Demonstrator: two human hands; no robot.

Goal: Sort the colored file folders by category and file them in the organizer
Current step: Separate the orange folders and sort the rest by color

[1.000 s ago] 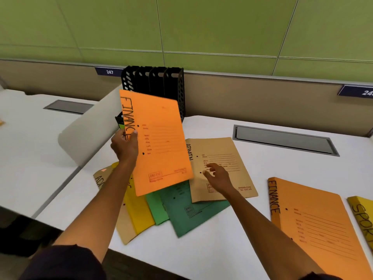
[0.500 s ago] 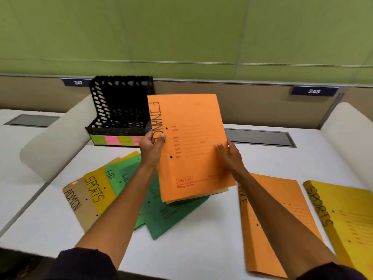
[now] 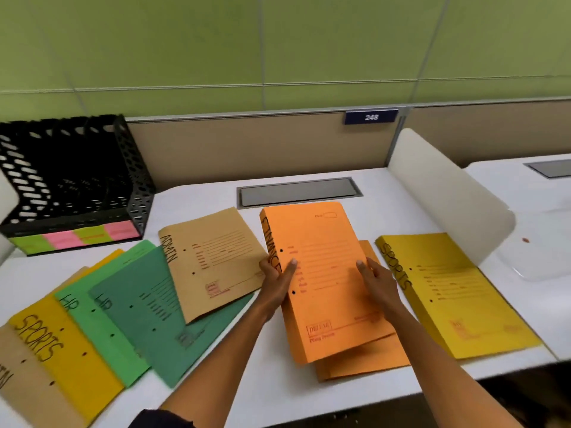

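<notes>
An orange FINANCE folder lies on top of a second orange folder on the white desk. My left hand grips its spine edge, thumb on the cover. My right hand holds its right side, thumb on top. Right of it lies a yellow SPORTS folder. To the left fan out a brown ADMIN folder, two green HR folders, another yellow SPORTS folder and a brown folder. The black mesh organizer stands at the back left.
Green and pink sticky labels run along the organizer's front. A grey cable hatch sits in the desk behind the folders. A white curved divider stands at the right, with another desk beyond it. The desk's front edge is close to me.
The orange FINANCE folder came down from in front of the organizer, moved right and now rests on the other orange folder. My right hand joined my left on it. The view swung right.
</notes>
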